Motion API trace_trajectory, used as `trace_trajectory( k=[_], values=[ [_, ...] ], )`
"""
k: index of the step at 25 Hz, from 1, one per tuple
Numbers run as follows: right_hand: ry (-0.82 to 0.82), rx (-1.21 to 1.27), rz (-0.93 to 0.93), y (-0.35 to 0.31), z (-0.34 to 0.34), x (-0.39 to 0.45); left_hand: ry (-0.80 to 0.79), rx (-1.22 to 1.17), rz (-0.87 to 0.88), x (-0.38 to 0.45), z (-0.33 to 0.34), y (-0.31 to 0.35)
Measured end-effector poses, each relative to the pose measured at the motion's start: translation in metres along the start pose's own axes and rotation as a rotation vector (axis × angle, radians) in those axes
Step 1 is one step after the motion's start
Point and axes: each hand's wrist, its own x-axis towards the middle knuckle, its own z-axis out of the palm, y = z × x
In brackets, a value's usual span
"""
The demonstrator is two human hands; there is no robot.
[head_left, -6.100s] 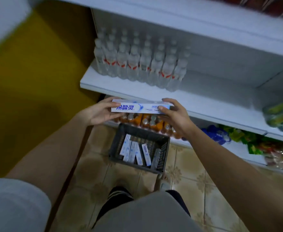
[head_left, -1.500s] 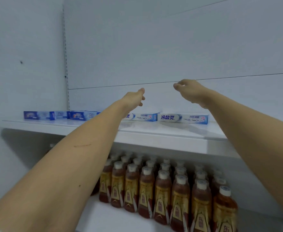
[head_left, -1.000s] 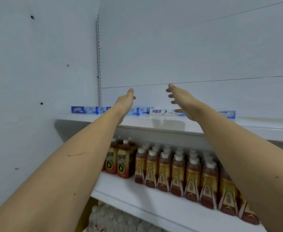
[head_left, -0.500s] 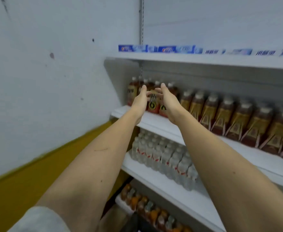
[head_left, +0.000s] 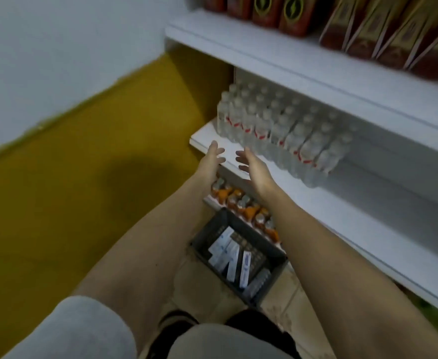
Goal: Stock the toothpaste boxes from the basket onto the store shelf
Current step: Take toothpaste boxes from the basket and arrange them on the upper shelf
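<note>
Toothpaste boxes (head_left: 229,257): several, white with blue print, lying loose and askew inside dark slatted basket (head_left: 272,282) on floor, below and nearer than both hands.

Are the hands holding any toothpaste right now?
No. The left hand and right hand are both open and empty. The toothpaste boxes lie in the basket below.

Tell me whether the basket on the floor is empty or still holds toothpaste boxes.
Not empty. Several white-and-blue toothpaste boxes lie loose inside the dark basket; both hands are above it, holding nothing.
</note>
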Motion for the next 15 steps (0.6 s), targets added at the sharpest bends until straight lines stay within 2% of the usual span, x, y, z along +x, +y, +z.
trace_trajectory(
  k=[5, 8, 12, 15],
  values=[
    [0.108, 0.154, 0.292, 0.112, -0.018, 0.010, -0.113, -0.081, -0.226, 0.038, 0.025, -0.108],
    [0.171, 0.230, 0.427, 0.173, -0.024, 0.011, -0.199, 0.083, -0.308, 0.065, 0.041, -0.160],
    [0.307, 0.334, 0.661, 0.281, -0.020, 0.018, -0.300, 0.174, -0.479, 0.118, 0.068, -0.250],
    [0.380, 0.345, 0.861, 0.380, -0.002, 0.023, -0.276, 0.168, -0.665, 0.153, 0.076, -0.342]
  ],
)
